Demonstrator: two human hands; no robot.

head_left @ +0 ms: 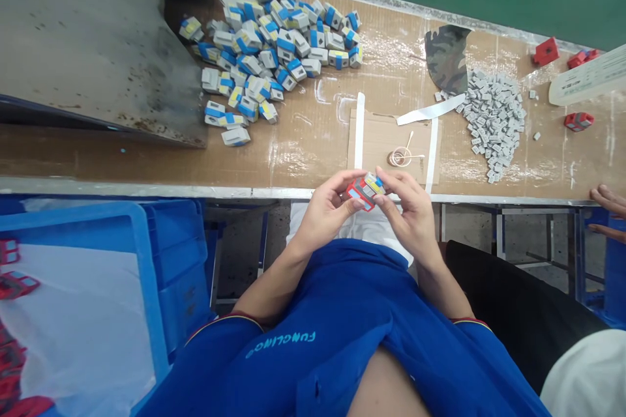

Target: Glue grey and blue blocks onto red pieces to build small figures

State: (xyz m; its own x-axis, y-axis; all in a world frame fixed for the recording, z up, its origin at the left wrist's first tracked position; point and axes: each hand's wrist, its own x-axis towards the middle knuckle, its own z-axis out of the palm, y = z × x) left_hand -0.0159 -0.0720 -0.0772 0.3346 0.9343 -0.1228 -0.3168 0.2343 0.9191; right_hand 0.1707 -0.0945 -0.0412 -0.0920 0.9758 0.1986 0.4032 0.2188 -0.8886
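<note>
Above my lap, at the near edge of the table, I hold a small red toy vehicle (pixel 359 197) between both hands. My left hand (pixel 323 214) is closed round its red end. Fingertips of my right hand (pixel 409 210) pinch a grey block with blue and yellow bands (pixel 374 182), which sits against the red toy; whether the two are joined I cannot tell. Just beyond my hands, a small round pot (pixel 397 158) with cotton swabs in it stands on a taped cardboard sheet (pixel 377 133).
Many similar grey blocks (pixel 288 39) lie heaped at back left, beside a metal chute (pixel 88 32). Small grey pieces (pixel 496 120) form a pile at right, near a camouflage flap (pixel 447 57). A blue crate (pixel 151 267) holds red toys. Another person's hand (pixel 609 208) shows at far right.
</note>
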